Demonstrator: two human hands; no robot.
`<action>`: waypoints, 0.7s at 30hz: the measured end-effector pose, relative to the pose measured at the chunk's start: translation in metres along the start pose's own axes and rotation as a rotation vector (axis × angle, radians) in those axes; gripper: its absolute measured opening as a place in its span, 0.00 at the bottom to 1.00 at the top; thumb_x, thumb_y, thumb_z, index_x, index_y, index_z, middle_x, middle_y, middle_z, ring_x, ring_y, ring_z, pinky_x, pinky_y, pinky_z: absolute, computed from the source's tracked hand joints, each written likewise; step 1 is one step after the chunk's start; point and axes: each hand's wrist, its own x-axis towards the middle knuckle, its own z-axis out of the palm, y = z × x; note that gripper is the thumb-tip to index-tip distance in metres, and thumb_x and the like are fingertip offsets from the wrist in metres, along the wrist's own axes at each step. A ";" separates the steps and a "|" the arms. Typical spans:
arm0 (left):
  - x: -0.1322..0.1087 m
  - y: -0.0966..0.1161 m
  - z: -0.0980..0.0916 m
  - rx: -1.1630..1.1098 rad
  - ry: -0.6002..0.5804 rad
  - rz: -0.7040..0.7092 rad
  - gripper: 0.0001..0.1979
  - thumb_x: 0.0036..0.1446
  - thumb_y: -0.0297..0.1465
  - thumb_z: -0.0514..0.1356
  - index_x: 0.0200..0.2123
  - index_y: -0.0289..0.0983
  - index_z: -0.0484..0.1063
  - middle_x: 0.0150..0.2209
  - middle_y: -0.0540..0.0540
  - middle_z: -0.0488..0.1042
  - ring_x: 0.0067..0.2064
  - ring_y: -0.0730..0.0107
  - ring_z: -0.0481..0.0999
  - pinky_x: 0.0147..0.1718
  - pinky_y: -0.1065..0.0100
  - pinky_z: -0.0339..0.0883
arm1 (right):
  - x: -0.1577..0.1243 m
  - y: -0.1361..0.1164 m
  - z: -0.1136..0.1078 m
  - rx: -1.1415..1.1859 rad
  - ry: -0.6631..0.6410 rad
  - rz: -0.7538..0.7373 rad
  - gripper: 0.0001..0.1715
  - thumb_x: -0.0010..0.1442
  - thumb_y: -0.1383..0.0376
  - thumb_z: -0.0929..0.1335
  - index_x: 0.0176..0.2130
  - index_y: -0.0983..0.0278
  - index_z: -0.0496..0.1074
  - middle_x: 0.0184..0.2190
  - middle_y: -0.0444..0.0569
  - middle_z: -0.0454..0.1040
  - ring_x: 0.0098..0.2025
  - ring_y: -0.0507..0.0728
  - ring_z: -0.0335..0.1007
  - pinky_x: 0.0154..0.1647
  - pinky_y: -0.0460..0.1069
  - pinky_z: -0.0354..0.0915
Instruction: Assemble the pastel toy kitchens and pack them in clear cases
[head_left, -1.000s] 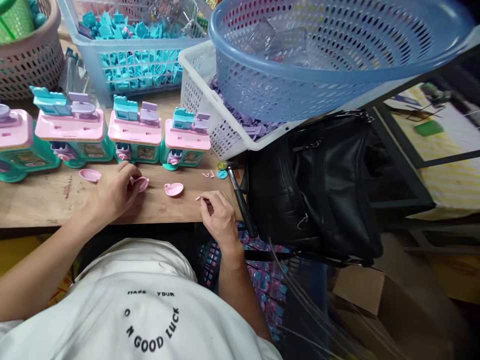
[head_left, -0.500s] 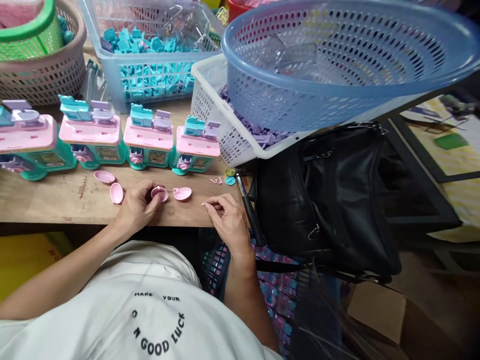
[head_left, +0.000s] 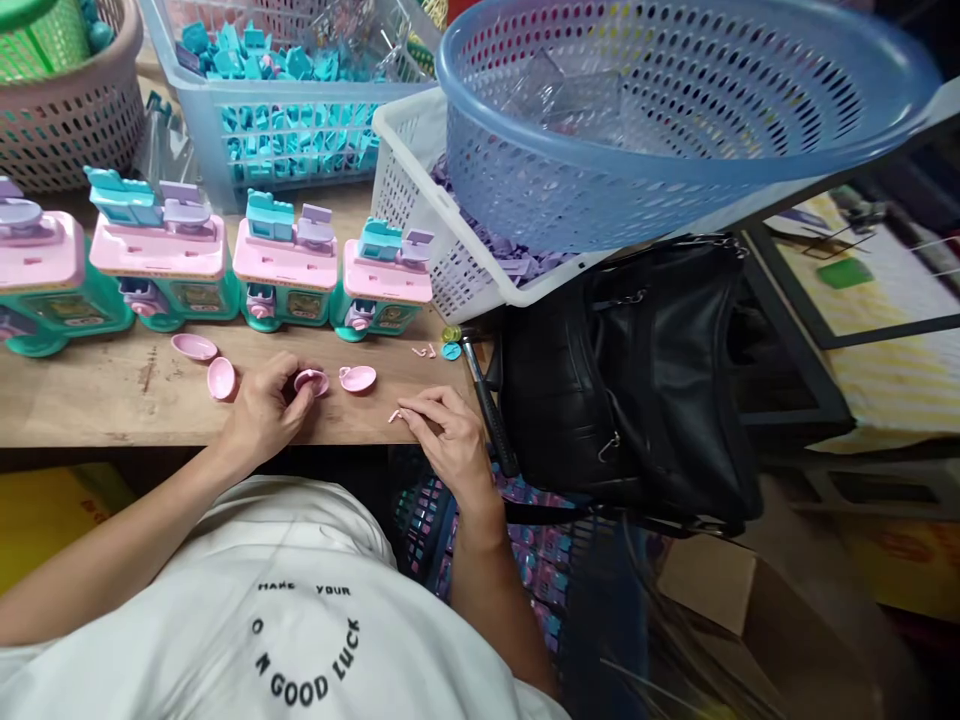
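Note:
My left hand (head_left: 264,408) pinches a small pink oval dish (head_left: 311,382) between thumb and fingers, low over the wooden table (head_left: 97,400). Just right of it lies another pink dish with a small loop (head_left: 358,378). Two more pink oval dishes, an upper one (head_left: 194,347) and a lower one (head_left: 221,379), rest left of my left hand. Near the front edge, my right hand (head_left: 450,440) holds a tiny pale pink piece (head_left: 394,415) at its fingertips. Similar small pieces (head_left: 424,351) lie beside a turquoise disc (head_left: 451,351).
Several pink and green toy units (head_left: 285,265) stand in a row behind the dishes. Baskets of turquoise parts (head_left: 292,135) and purple parts (head_left: 480,250) are farther back. A hammer (head_left: 489,408) and black bag (head_left: 630,380) lie at the right.
The view has shifted slightly. My right hand has moved a little toward my left hand, and more of the tiny pink piece shows at its fingertips. My left hand keeps its dish.

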 end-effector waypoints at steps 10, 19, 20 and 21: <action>0.001 0.000 0.001 0.031 0.002 0.012 0.08 0.60 0.33 0.58 0.35 0.35 0.75 0.33 0.45 0.78 0.34 0.67 0.76 0.35 0.66 0.69 | -0.010 -0.004 0.006 -0.101 0.039 -0.135 0.08 0.66 0.65 0.70 0.40 0.58 0.81 0.37 0.50 0.76 0.42 0.57 0.72 0.45 0.54 0.71; -0.002 0.005 0.002 0.042 -0.016 -0.032 0.10 0.60 0.34 0.57 0.33 0.35 0.76 0.30 0.46 0.78 0.30 0.70 0.75 0.31 0.69 0.67 | 0.011 -0.065 0.043 0.098 0.154 -0.134 0.09 0.67 0.66 0.65 0.36 0.60 0.75 0.36 0.49 0.79 0.40 0.55 0.77 0.45 0.51 0.73; -0.002 0.005 0.001 0.045 -0.015 -0.025 0.10 0.60 0.34 0.57 0.32 0.35 0.76 0.30 0.46 0.78 0.30 0.70 0.75 0.31 0.69 0.67 | 0.016 -0.071 0.048 0.106 0.149 -0.151 0.10 0.67 0.66 0.65 0.35 0.60 0.74 0.36 0.50 0.79 0.41 0.56 0.77 0.47 0.52 0.73; -0.002 0.005 0.001 0.049 -0.014 -0.017 0.10 0.60 0.33 0.56 0.32 0.35 0.76 0.30 0.46 0.78 0.30 0.70 0.74 0.31 0.69 0.67 | 0.020 -0.076 0.053 0.112 0.144 -0.163 0.10 0.67 0.66 0.64 0.35 0.59 0.74 0.36 0.50 0.79 0.41 0.56 0.77 0.48 0.52 0.73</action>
